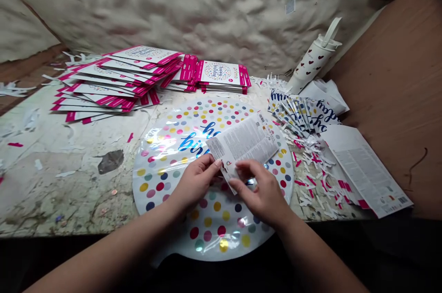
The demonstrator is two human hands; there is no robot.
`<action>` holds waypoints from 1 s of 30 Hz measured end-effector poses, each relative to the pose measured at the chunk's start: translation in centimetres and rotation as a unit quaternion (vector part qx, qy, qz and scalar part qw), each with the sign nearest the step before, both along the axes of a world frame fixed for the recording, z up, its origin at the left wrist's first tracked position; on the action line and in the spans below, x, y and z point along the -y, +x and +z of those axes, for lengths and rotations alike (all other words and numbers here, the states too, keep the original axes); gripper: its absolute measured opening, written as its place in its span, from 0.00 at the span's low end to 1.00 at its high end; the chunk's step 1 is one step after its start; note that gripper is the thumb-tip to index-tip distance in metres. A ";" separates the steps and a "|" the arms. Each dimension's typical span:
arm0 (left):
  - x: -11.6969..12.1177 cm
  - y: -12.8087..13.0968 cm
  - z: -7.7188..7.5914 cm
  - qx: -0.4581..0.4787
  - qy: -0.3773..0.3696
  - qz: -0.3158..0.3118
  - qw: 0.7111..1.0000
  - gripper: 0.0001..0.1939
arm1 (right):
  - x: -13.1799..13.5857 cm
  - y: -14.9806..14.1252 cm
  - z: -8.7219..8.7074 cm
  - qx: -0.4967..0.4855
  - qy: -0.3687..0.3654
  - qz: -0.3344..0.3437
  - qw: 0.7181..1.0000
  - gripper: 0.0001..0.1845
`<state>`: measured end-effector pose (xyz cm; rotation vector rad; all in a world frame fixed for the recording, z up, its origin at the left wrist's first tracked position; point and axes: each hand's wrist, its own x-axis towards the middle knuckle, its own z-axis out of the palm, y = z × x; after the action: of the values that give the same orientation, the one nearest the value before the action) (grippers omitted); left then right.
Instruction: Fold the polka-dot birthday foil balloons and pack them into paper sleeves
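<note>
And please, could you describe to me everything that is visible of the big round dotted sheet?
The round sheet looks like thin, glossy plastic, whitish, with pink, red, yellow, dark blue and pale green dots and blue script lettering. It lies spread on the table, its lower edge reaching past the table's front. A printed card, the left hand and the right hand hide its middle; I cannot tell whether the hands touch it.

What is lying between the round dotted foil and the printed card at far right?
In the head view, loose white and pink scraps lie between the round dotted foil and the printed card.
</note>
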<state>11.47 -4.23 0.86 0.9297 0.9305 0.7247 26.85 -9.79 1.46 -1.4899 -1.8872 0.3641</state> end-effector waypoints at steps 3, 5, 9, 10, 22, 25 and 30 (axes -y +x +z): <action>0.3 0.0 0.3 -0.033 0.027 -0.037 0.998 0.13 | -1.1 -0.5 0.6 -0.033 -0.049 -0.040 0.997 0.05; 0.3 0.1 0.4 -0.038 0.025 -0.041 0.998 0.13 | -1.7 -0.4 0.6 -0.038 -0.057 -0.035 0.997 0.06; -0.3 -0.1 0.9 -0.064 0.076 -0.010 0.995 0.16 | -1.1 2.6 1.1 -0.047 -0.158 -0.022 0.986 0.09; -0.5 -0.3 1.3 -0.106 0.121 -0.005 0.987 0.18 | -0.6 3.8 1.5 -0.010 -0.188 -0.032 0.982 0.10; -2.6 0.1 8.1 -0.129 0.578 -0.091 0.801 0.18 | -0.7 6.9 3.9 -0.414 0.066 -0.056 0.906 0.11; -6.5 0.9 7.2 -0.221 0.691 -0.081 0.683 0.14 | -1.7 7.8 2.7 -0.441 0.069 -0.093 0.890 0.21; -19.1 3.6 6.3 -0.494 0.661 -0.015 0.564 0.22 | 0.3 10.5 0.3 -0.312 0.017 -0.232 0.921 0.18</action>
<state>15.06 14.88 7.12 2.9323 1.2370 0.8096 37.30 -10.11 1.75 -1.5097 -1.0026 0.5017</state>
